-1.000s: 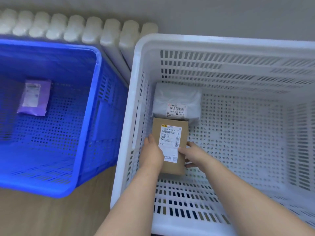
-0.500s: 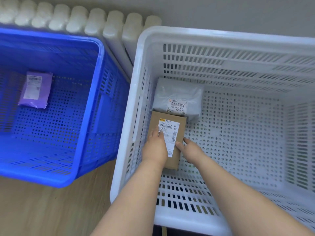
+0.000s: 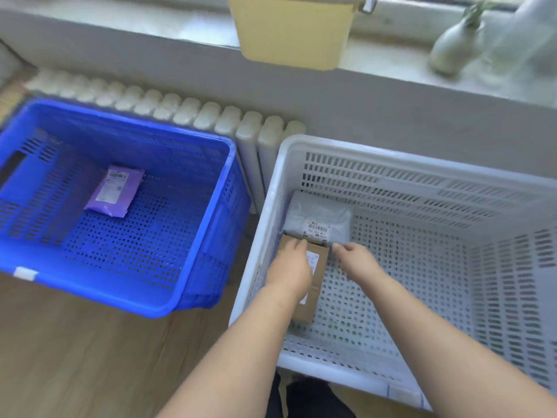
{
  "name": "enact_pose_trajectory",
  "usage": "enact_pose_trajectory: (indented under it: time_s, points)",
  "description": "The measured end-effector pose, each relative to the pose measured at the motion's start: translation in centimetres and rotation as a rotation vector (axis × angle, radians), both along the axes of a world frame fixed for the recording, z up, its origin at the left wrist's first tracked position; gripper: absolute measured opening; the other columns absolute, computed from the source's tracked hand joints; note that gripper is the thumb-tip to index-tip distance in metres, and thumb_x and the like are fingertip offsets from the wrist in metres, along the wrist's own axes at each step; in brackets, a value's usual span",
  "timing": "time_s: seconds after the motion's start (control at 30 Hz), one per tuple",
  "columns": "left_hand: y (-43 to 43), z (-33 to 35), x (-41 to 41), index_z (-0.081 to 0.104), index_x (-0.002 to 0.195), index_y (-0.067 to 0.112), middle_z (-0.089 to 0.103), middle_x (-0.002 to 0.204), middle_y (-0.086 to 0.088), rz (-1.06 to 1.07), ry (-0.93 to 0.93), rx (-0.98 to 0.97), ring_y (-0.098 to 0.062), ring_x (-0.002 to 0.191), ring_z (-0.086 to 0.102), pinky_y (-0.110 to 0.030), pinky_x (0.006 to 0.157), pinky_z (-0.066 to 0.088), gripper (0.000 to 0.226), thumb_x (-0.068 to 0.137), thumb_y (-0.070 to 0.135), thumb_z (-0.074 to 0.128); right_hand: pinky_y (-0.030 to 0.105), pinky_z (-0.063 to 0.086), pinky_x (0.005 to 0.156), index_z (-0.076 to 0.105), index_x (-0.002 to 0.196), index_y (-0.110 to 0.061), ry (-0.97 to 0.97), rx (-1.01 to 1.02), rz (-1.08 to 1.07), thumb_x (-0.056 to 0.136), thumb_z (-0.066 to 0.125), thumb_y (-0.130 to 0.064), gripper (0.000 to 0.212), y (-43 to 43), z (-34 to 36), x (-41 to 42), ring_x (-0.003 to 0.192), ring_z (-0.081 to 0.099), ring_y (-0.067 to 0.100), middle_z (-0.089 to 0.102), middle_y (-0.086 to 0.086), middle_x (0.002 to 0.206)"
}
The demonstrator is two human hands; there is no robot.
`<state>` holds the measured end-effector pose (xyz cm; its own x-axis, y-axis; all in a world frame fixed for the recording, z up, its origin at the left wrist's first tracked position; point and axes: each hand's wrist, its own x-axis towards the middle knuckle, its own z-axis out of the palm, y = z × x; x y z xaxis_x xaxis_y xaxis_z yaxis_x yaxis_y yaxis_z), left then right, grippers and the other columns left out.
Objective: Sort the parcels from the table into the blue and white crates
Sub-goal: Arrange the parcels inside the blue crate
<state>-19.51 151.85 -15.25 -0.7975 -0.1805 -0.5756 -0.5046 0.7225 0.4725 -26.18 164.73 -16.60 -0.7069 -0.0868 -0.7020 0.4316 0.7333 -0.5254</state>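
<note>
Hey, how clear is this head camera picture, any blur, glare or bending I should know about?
Head view: the yellow tub and vase at the top are smeared by blur; daylight washes the sill pale; the white crate has a rim bowed by the wide lens; the grey parcel shows a fairly crisp barcode.

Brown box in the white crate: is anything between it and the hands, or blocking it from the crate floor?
Nothing visible. The brown box already lies in the white crate by its left wall; the left hand rests on it, the right hand is beside it. The grey parcel meets its far end.
</note>
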Motion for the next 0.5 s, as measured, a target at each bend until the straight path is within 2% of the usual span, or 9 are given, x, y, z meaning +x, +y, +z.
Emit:
enact_pose_trajectory:
  time_s: [0.07,0.17,0.23,0.3,0.5]
  points:
    - [-0.4,2.9,-0.3,0.034,0.152,0.018,0.031,0.158,0.002,0.032,0.117,0.004,-0.023,0.138,0.038,-0.038,0.11,0.037,0.056,0.099,0.002,0.035,0.035,0.042,0.072,0.06,0.106,-0.001,0.068,-0.025,0.004,0.104,0.041,-0.031,0.035,-0.7,2.7,-0.4,0.072,0.053,0.023,0.057,0.009,0.086]
    - [-1.9,6.6,-0.7,0.044,0.146,0.021,0.041,0.15,0.006,0.116,0.299,-0.048,-0.023,0.131,0.046,-0.043,0.103,0.042,0.048,0.1,0.009,0.035,0.043,0.049,0.086,0.061,0.12,-0.005,0.168,-0.069,0.001,0.103,0.045,-0.03,0.034,-1.8,6.0,-1.3,0.098,0.062,0.03,0.063,0.011,0.109]
    - [-3.7,8.7,-0.7,0.048,0.141,0.02,0.045,0.144,0.002,0.175,0.376,-0.085,-0.024,0.127,0.047,-0.045,0.1,0.044,0.046,0.098,0.009,0.037,0.037,0.047,0.083,0.06,0.125,-0.012,0.24,-0.08,0.042,0.102,0.046,-0.029,0.032,-3.2,8.6,-1.9,0.099,0.058,0.024,0.062,0.006,0.112]
    - [-6.2,10.3,0.0,0.048,0.141,0.019,0.044,0.143,0.0,0.212,0.389,-0.134,-0.024,0.127,0.046,-0.043,0.099,0.045,0.047,0.097,0.007,0.039,0.031,0.042,0.079,0.06,0.126,-0.015,0.316,-0.101,0.089,0.101,0.048,-0.029,0.031,-4.9,10.9,-2.0,0.097,0.056,0.021,0.062,0.004,0.113]
    - [-15.4,12.6,6.1,0.039,0.147,0.02,0.043,0.142,-0.001,0.401,0.31,-0.259,-0.023,0.127,0.043,-0.041,0.095,0.045,0.05,0.098,0.011,0.039,0.029,0.042,0.076,0.061,0.126,-0.017,0.447,-0.213,0.317,0.101,0.051,-0.028,0.029,-14.1,16.4,1.4,0.097,0.056,0.014,0.064,0.0,0.113]
